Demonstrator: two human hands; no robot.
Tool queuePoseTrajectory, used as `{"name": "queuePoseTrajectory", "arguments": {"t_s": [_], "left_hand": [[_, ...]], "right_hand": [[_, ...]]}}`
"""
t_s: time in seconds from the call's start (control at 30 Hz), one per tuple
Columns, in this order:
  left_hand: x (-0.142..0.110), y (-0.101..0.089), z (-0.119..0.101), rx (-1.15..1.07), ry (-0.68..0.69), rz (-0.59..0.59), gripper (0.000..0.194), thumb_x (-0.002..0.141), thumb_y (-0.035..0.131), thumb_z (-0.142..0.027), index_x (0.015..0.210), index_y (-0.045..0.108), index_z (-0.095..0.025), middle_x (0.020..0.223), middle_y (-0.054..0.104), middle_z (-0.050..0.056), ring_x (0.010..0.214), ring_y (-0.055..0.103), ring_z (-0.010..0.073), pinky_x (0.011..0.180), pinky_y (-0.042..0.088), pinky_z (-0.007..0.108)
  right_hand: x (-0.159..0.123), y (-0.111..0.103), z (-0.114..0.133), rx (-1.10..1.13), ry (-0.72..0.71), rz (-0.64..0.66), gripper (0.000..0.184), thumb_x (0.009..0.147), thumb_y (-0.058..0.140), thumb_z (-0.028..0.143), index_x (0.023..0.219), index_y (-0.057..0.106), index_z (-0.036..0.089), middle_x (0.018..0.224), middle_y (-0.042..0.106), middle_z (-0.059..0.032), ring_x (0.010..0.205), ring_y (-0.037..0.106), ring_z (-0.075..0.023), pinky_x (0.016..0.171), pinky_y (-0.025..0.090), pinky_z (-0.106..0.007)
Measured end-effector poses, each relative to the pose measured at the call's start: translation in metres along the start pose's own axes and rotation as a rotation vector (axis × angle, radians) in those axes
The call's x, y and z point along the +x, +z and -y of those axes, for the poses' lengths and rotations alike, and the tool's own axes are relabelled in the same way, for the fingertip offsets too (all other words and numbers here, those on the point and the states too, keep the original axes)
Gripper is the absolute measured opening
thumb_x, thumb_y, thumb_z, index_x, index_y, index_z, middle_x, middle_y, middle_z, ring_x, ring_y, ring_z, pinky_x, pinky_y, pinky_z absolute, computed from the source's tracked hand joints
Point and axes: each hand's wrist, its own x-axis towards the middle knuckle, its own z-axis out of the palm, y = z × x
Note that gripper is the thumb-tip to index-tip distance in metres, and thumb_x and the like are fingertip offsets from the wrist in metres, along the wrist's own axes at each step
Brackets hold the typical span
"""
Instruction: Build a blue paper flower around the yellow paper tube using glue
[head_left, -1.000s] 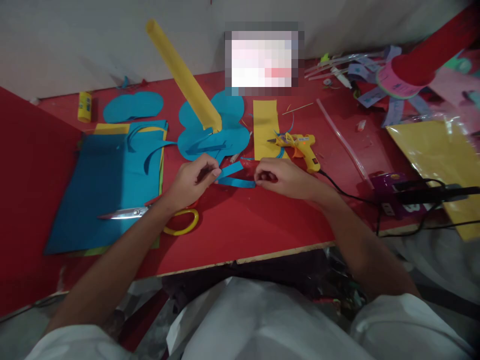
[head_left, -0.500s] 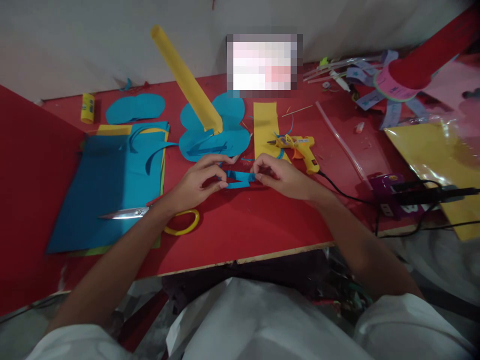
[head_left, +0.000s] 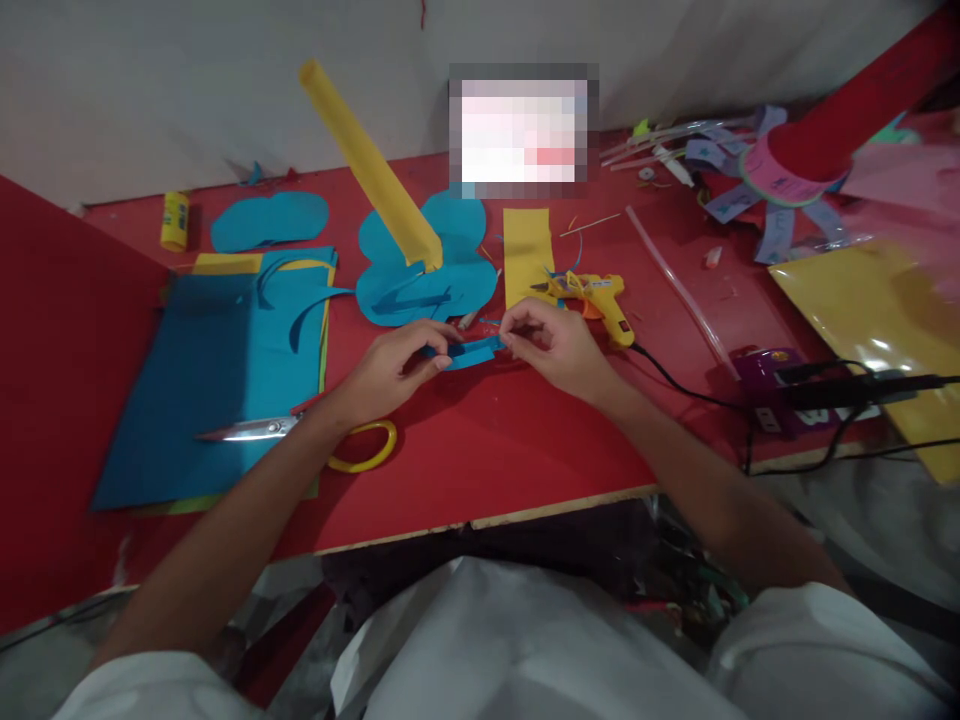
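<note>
Between my hands is a narrow folded blue paper strip [head_left: 472,354], held just above the red table. My left hand [head_left: 401,368] pinches its left end between thumb and fingers. The right end is gripped by the fingertips of my right hand [head_left: 551,345]. Behind them lies a blue petal-shaped paper cutout [head_left: 427,290] with a rolled yellow paper tube [head_left: 367,165] slanting up from it. A yellow hot glue gun [head_left: 600,297] rests just beyond my right hand, beside a yellow paper piece [head_left: 527,240]. Scissors [head_left: 364,447] lie partly under my left forearm.
Blue sheets [head_left: 210,380] are stacked at left, with a glue stick [head_left: 175,222] and another blue cutout [head_left: 270,220] behind. At right are a clear glue rod [head_left: 679,285], a purple box [head_left: 772,385] with black cables, yellow sheets [head_left: 840,290] and a red tube [head_left: 862,100].
The blue strip's two layers, spread apart before, now lie closer together. My right hand has shifted slightly left, and the strip tilts up toward the right.
</note>
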Motion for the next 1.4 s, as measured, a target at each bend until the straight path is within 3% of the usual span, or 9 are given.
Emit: {"name": "queuePoseTrajectory", "arguments": {"t_s": [0.27,0.63,0.87,1.03,1.23,1.4], "left_hand": [[-0.002,0.003,0.005,0.08,-0.004,-0.012,0.036,0.105,0.056,-0.053,0.094,0.064,-0.02,0.093,0.074,0.006,0.083,0.067,0.0173,0.074,0.049,0.027],[-0.002,0.004,0.008,0.136,-0.001,-0.057,0.036,0.104,0.057,-0.052,0.092,0.065,-0.019,0.085,0.071,0.003,0.074,0.061,0.0144,0.068,0.044,0.025],[-0.002,0.004,0.01,0.166,0.045,-0.084,0.028,0.105,0.06,-0.042,0.093,0.064,-0.018,0.084,0.07,0.002,0.072,0.06,0.0128,0.066,0.043,0.024],[-0.002,0.004,0.008,0.189,0.044,-0.075,0.031,0.106,0.058,-0.045,0.092,0.064,-0.018,0.083,0.068,0.001,0.071,0.059,0.0122,0.064,0.042,0.023],[-0.002,0.005,0.007,0.204,0.02,-0.072,0.037,0.106,0.055,-0.052,0.093,0.065,-0.018,0.084,0.07,0.003,0.072,0.06,0.0132,0.066,0.044,0.024],[-0.002,0.005,0.007,0.205,0.011,-0.083,0.039,0.106,0.054,-0.053,0.093,0.065,-0.018,0.084,0.07,0.003,0.072,0.061,0.0137,0.066,0.046,0.024]], "right_hand": [[0.0,0.012,-0.002,0.07,0.03,-0.013,0.021,0.095,0.065,0.046,0.093,0.058,0.026,0.089,0.065,-0.0033,0.081,0.064,-0.0208,0.073,0.053,-0.036],[0.0,0.016,0.003,0.21,0.043,0.027,0.034,0.095,0.066,0.059,0.094,0.058,0.026,0.088,0.062,-0.0018,0.075,0.063,-0.017,0.072,0.057,-0.034],[-0.001,0.017,0.008,0.31,0.112,0.042,0.044,0.095,0.063,0.068,0.104,0.059,0.026,0.095,0.069,-0.0029,0.078,0.07,-0.0157,0.069,0.059,-0.029],[-0.001,0.025,0.001,0.308,0.164,0.095,0.048,0.086,0.076,0.065,0.101,0.063,0.021,0.085,0.075,-0.0037,0.071,0.07,-0.0151,0.066,0.059,-0.028],[-0.001,0.031,0.0,0.283,0.164,0.075,0.044,0.087,0.078,0.058,0.106,0.06,0.022,0.081,0.074,-0.0005,0.063,0.066,-0.0132,0.061,0.056,-0.028],[-0.002,0.03,0.002,0.216,0.09,0.043,0.042,0.091,0.076,0.053,0.115,0.06,0.023,0.1,0.074,-0.0035,0.082,0.071,-0.0163,0.069,0.057,-0.028]]}}
